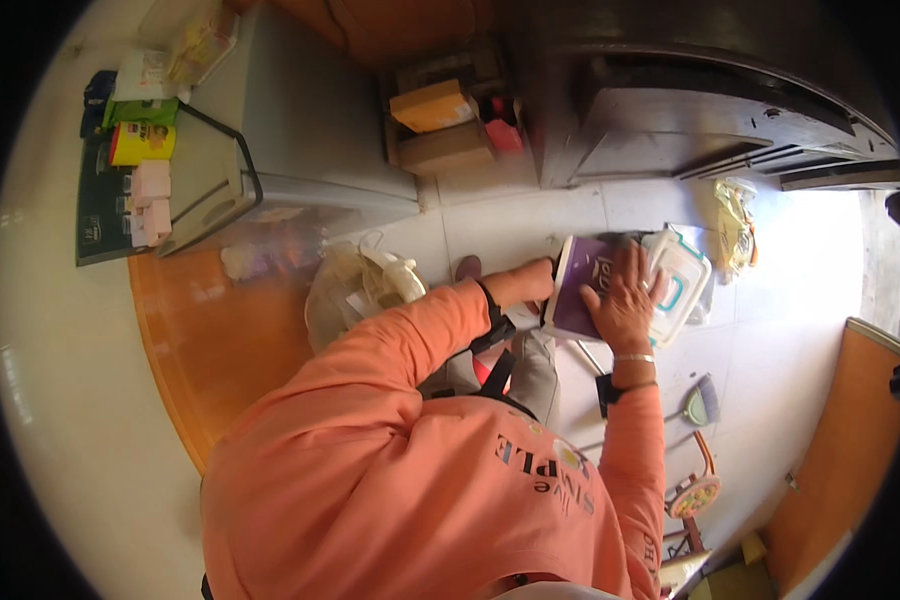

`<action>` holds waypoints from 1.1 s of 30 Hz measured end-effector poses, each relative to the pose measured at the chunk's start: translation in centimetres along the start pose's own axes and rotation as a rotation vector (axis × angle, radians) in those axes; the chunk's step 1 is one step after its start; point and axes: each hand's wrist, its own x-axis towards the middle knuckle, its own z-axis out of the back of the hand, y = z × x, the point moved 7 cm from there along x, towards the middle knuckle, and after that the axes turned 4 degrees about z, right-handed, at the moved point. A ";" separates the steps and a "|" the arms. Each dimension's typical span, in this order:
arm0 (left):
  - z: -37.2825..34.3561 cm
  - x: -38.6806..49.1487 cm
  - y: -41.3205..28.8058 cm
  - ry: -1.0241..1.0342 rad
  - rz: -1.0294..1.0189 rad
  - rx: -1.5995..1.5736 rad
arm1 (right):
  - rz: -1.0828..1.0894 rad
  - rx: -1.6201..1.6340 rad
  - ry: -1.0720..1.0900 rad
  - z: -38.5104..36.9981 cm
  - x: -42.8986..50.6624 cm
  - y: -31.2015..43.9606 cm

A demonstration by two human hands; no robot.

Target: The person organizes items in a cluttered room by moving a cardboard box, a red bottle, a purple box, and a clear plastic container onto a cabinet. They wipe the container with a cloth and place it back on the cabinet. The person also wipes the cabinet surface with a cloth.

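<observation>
A purple carton (pixel 576 289) with a pale edge and white lettering is tilted in front of my legs. My left hand (pixel 523 285) is curled at its left edge, with the fingertips hidden behind the carton. Across the purple face my right hand (pixel 624 298) lies flat with its fingers spread, the fingertips reaching toward the far side. Just right of the carton is a clear plastic storage box (pixel 679 289) with a white lid, teal latches and a teal handle. Part of this box is covered by my right hand.
A plastic bag (pixel 360 289) is left of my left forearm. A yellowish package (pixel 735 229) lies on the tiled floor (pixel 525 217). Dark wooden cabinets (pixel 667 127) and a crate (pixel 442 154) stand ahead. A broom (pixel 701 401) and a small stool (pixel 694 495) are at right.
</observation>
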 end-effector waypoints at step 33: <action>16.6 -6.1 4.3 -0.376 -0.020 -0.337 | 0.464 -0.065 -0.237 8.3 6.7 16.1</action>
